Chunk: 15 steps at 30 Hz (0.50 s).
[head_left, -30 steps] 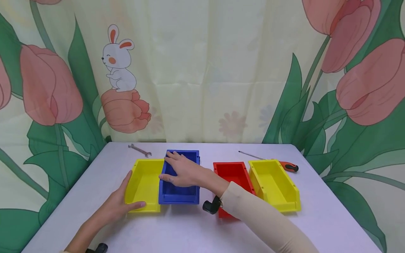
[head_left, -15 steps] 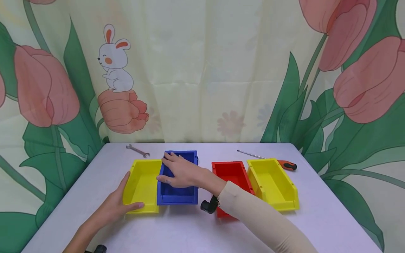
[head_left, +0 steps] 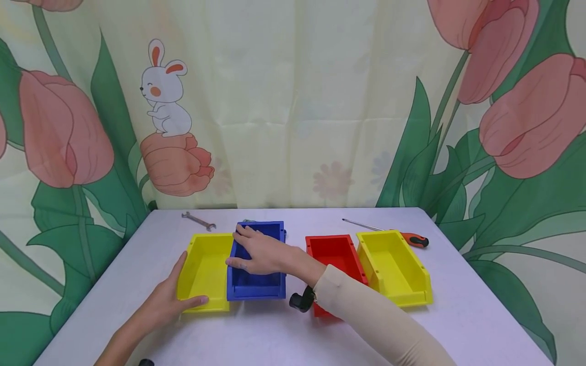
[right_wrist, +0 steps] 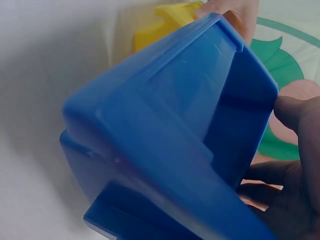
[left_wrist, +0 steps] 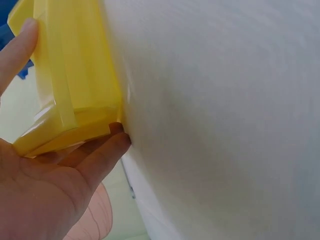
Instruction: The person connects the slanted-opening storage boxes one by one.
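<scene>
A yellow storage bin lies at the left of the table. My left hand grips its near left corner, thumb at the front edge; the left wrist view shows fingers reaching beneath the bin. Tight against its right side is a blue storage bin. Across the blue bin lies my right hand, holding it by the left rim. In the right wrist view the thumb touches that rim and the other fingers sit lower, partly hidden by the bin. Another blue part shows below; whether it is separate, I cannot tell.
A red bin, partly behind the right forearm, stands beside a second yellow bin on the right. A screwdriver lies behind that one. At the back left is a wrench. Something small and green peeks out behind the blue bin.
The head view has shifted slightly. Both hands keep their holds on the yellow and blue bins, and nothing on the table has clearly moved.
</scene>
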Available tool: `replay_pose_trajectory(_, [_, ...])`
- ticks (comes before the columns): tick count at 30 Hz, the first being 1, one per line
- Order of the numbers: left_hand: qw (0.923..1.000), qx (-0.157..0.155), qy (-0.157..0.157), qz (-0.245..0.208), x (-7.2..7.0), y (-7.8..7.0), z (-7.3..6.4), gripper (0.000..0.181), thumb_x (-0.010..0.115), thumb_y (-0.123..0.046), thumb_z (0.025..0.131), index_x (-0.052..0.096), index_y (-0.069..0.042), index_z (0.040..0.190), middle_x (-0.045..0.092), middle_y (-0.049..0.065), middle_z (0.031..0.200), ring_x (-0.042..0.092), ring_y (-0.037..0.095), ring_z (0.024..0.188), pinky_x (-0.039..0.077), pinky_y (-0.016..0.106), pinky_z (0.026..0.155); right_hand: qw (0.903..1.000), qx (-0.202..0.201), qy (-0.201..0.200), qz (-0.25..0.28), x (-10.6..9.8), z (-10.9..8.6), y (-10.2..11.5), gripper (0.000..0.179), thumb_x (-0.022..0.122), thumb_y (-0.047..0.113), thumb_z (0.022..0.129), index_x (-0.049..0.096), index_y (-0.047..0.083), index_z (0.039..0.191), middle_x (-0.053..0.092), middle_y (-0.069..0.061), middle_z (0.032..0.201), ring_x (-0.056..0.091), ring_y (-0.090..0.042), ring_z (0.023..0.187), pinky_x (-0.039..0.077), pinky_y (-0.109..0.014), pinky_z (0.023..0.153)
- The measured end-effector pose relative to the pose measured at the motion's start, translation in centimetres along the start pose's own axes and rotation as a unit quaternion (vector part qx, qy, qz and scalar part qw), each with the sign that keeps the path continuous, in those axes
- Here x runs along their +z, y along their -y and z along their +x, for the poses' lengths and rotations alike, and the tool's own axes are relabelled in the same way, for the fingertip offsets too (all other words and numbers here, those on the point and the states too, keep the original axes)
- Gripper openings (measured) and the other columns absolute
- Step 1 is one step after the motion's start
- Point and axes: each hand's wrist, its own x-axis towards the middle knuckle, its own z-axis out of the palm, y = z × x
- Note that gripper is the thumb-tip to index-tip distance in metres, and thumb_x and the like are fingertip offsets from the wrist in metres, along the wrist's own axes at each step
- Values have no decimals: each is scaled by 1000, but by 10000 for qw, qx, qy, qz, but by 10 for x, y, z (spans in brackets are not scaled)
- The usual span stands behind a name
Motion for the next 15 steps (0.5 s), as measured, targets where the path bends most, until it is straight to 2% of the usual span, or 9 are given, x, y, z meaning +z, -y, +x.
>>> replay_pose_trajectory(8, [10000,21,-28,-22,1,1,-1,148,86,-68,76,-15,-14,169,16,33,172,43,56,141,44,69,117,9998,16,19,-176,3,1,0,84,53,64,104,30,15,168,22,-3,179,23,-24,166,31,-47,133])
replay_pose_trajectory(15, [10000,25,-34,3,1,-1,-2,149,86,-69,75,-15,-13,169,16,33,172,43,56,140,45,69,116,9999,85,7,-110,6,0,1,84,54,64,103,29,17,169,21,-2,179,25,-23,166,34,-46,132])
